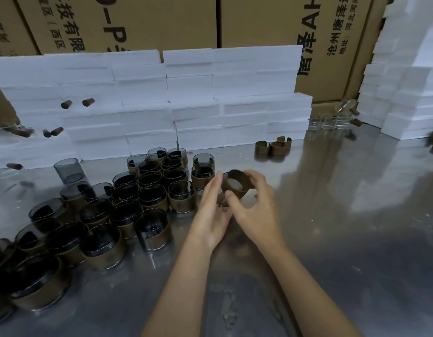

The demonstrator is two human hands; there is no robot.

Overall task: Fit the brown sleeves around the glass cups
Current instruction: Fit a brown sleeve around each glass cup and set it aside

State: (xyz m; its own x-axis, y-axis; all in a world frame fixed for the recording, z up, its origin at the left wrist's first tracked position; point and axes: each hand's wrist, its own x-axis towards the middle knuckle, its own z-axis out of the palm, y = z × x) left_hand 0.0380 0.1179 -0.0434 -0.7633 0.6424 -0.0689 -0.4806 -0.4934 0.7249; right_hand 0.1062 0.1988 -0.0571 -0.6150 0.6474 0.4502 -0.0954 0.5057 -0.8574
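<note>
Both hands meet over the steel table [332,239] at centre. My right hand [255,210] curls its fingers and thumb round a brown sleeve [234,184], which sits around a glass cup whose rim barely shows. My left hand [214,210] lies with straight fingers flat against the sleeve's left side. Several dark glass cups wearing brown sleeves [152,198] crowd the table to the left. One bare smoky glass cup [69,170] stands behind them. Three loose brown sleeves [273,147] lie at the back right.
White foam blocks [162,100] are stacked along the back, with more foam blocks [405,81] at the right. Cardboard cartons [137,20] rise behind. Clear glass cups [332,120] stand at the far right back. Small brown corks [76,103] lie on the foam.
</note>
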